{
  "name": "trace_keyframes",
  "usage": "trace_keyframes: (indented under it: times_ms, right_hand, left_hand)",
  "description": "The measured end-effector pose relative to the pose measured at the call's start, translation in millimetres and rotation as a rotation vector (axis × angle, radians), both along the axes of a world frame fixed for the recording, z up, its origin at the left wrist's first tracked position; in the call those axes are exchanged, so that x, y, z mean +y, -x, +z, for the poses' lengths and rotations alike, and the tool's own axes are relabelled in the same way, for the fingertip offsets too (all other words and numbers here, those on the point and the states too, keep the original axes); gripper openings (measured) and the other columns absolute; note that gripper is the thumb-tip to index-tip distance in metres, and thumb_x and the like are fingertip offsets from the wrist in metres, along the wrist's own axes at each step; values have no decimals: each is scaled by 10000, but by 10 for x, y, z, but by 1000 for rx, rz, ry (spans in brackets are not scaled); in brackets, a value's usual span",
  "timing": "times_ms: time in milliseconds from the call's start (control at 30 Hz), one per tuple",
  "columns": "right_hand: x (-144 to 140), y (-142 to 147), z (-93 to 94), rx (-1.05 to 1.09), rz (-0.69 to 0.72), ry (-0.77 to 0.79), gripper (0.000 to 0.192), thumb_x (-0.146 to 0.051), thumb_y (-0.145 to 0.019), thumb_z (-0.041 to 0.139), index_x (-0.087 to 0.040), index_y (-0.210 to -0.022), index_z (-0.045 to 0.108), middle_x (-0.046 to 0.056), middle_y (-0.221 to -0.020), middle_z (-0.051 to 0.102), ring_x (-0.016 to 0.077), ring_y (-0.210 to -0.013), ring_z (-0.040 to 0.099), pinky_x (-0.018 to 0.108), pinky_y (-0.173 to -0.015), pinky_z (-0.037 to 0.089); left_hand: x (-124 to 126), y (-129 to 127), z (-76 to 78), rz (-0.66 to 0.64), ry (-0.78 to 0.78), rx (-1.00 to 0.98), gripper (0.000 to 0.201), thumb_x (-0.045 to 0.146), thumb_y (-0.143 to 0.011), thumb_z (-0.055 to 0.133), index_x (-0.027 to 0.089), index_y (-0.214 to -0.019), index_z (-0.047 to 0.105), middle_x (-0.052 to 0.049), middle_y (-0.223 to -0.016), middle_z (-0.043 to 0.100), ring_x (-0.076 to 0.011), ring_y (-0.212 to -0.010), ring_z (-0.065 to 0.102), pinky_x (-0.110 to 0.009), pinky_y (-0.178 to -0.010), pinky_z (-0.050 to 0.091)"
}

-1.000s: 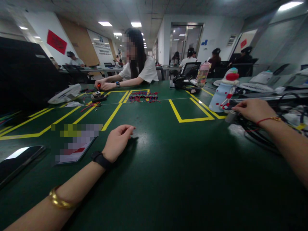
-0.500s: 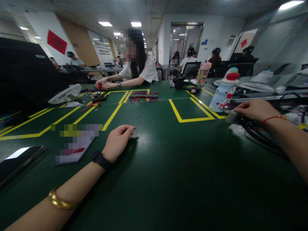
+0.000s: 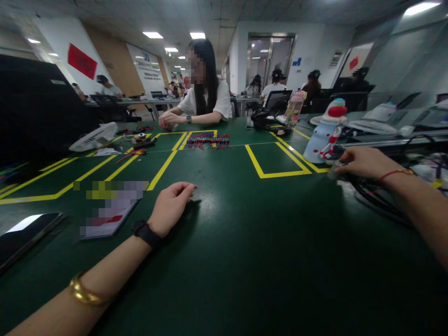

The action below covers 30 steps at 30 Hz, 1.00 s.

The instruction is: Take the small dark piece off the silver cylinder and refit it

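At the far left a dark phone [image 3: 24,235] lies flat near the edge of the green table [image 3: 245,261], with a blurred card [image 3: 108,212] just beside it; neither has shifted over the last second. The left hand [image 3: 170,205] is laid on the table surface exactly as before — fingers loosely curled, nothing held. Across the table, the co-worker's hands [image 3: 168,119] have been drawn rightward, away from the small fixture [image 3: 142,140] and closer to the bundle of red and blue wires [image 3: 209,139]. Further right, a pale blue bottle [image 3: 324,133] stands upright. Just beside it, the right hand [image 3: 366,162] is closed around a small grey cylinder [image 3: 334,169] — the piece has been tipped and drawn slightly inward from where it sat a moment ago, so a pick-up from the cable tangle [image 3: 381,196] appears to be under way.
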State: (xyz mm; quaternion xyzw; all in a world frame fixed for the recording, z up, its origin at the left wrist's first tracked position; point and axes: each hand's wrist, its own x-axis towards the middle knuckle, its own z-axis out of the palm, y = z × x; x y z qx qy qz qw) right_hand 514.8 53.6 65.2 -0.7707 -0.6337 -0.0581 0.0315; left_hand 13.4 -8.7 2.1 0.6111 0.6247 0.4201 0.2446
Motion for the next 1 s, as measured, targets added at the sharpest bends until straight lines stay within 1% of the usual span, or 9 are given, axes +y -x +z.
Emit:
trace_keyframes:
  times_ms: [133,233,333,433,567,700,800,900,1000]
  right_hand:
    - [-120,393,36,223,167,-138,403,-427,-619,698,-140,-888,613,87,-885,631,160,-753,553,287,-692,393]
    - [-395,1094,-16,529,517,-145,411,-415,-671,676,-154,-981,611,68,-903,639,145,-749,588,288,-718,464]
    - [-762,1846,-153,796,839,-77,329,-355,-740,632,-194,-1025,599,54,-1060,613,135,-874,599,297,-807,494]
    - [-1037,2306,-316,881,1027,-67,272,-273,-772,608,-210,-1036,588,38,-1102,596,125,-976,573,293,-873,480]
    - [-1137,2420,-478,932,1021,-40,304,-240,-792,581,-232,-1094,544,34,-1137,575,122,-1017,553,291,-870,481]
    - [-1099,2383,-567,1028,910,36,555,-283,-719,668,-223,-1199,397,44,-1082,599,124,-937,584,298,-830,494]
    - [-1078,2397,-605,1098,899,75,542,-268,-716,676,-204,-1159,369,38,-1036,616,117,-939,587,295,-846,484]
    - [-1072,2416,-617,1109,926,75,498,-249,-733,661,-200,-1144,384,36,-1051,608,110,-961,580,283,-855,476]
    - [-1075,2419,-611,1047,936,35,474,-238,-740,649,-198,-1152,420,33,-1058,600,106,-950,574,265,-834,477]
  left_hand:
    - [-7,-27,8,19,-4,27,341,489,-759,521,210,-874,679,-1,-728,636,-156,-630,541,-245,-570,373]
    - [-19,-28,18,19,-4,43,345,494,-758,521,212,-875,680,-1,-725,639,-158,-628,542,-248,-564,374]
    - [-23,-3,21,16,-1,50,353,497,-761,517,209,-886,678,-5,-731,637,-155,-625,542,-248,-558,374]
    - [-7,33,11,7,-8,64,366,503,-771,508,206,-907,673,-9,-734,635,-155,-635,547,-252,-575,387]
    - [-44,-21,58,-93,-40,119,357,479,-811,478,208,-952,663,-31,-831,650,-174,-730,575,-280,-659,424]
    - [-248,-299,230,-346,-131,166,297,415,-852,458,263,-1003,665,-40,-1034,614,-190,-932,561,-303,-776,437]
    - [-403,-543,352,-518,-165,178,234,379,-845,503,281,-951,687,-30,-1022,596,-175,-943,554,-298,-830,433]
    - [-464,-665,401,-559,-196,212,200,347,-847,513,270,-867,696,-30,-971,588,-173,-909,551,-300,-810,442]
    - [-456,-652,392,-512,-241,221,196,308,-864,493,240,-830,674,-30,-937,569,-168,-892,541,-308,-793,440]
